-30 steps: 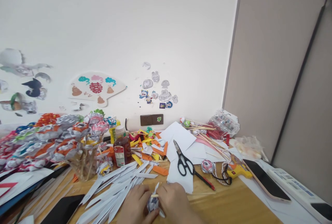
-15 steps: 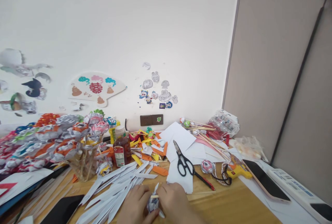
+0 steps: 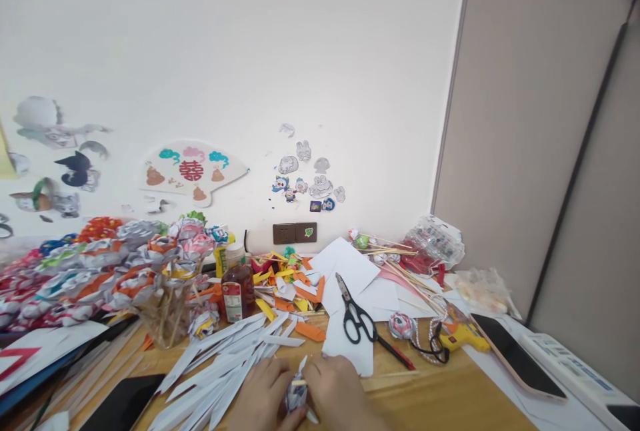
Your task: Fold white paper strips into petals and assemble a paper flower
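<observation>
A small paper flower (image 3: pixel 295 396), white and bluish-grey with a short pale stick across it, is held between my hands at the table's front edge. My left hand (image 3: pixel 263 386) has its fingers curled round the flower's left side, the thumb below. From the right, my right hand (image 3: pixel 334 388) pinches the paper near the top; its fingertips are partly hidden. Left of my hands fans a pile of white paper strips (image 3: pixel 220 368). Black-handled scissors (image 3: pixel 354 314) lie on white sheets (image 3: pixel 345 264) ahead, beside a red and black pen (image 3: pixel 395 349).
Many paper flowers (image 3: pixel 135 284) crowd the left, near a sauce bottle (image 3: pixel 235 291) and folded orange and yellow paper (image 3: pixel 295 284). A phone (image 3: pixel 123 401) lies front left. On the right are a yellow glue gun (image 3: pixel 463 338), another phone (image 3: pixel 517 354) and a power strip (image 3: pixel 570 364).
The view has shifted slightly, so everything appears a little further right and lower. Both hands keep nearly the same grip on the paper flower.
</observation>
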A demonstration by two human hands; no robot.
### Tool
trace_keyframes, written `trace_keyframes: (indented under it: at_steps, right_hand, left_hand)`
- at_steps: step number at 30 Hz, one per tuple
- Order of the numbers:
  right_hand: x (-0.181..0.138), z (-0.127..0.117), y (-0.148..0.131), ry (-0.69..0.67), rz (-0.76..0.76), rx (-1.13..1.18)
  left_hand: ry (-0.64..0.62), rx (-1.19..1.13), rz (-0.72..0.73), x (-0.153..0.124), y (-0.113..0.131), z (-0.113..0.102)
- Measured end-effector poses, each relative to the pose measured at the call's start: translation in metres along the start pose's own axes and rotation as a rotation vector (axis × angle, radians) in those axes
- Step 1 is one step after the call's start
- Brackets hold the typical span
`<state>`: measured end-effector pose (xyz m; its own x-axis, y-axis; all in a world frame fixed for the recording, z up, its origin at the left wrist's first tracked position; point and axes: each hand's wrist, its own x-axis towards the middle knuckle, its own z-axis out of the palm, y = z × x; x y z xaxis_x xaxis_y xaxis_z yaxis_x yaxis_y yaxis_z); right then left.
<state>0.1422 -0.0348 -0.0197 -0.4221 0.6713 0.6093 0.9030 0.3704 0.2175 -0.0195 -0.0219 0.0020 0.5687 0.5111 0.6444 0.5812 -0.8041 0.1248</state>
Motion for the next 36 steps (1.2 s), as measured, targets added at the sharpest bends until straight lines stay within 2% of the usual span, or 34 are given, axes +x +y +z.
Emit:
trace_keyframes:
  at_steps: [7,12,18,25,36]
  right_hand:
    - [-0.002,0.007,-0.001,-0.009,0.036,-0.004]
    - [-0.002,0.003,-0.001,-0.032,0.037,0.043]
    - [-0.002,-0.002,0.000,-0.077,0.054,0.032]
    - [-0.006,0.007,0.002,-0.002,0.065,0.092]
    - [-0.007,0.016,0.001,-0.022,0.080,0.026]
  left_hand:
    - [-0.038,0.002,-0.031,0.000,0.000,0.000]
    - [-0.019,0.011,-0.058,-0.001,-0.002,0.006]
    - [-0.122,-0.004,-0.065,-0.001,0.001,0.001]
    - [-0.172,-0.013,-0.136,0.001,0.004,0.000]
    - [-0.205,0.011,-0.124,-0.001,-0.002,0.004]
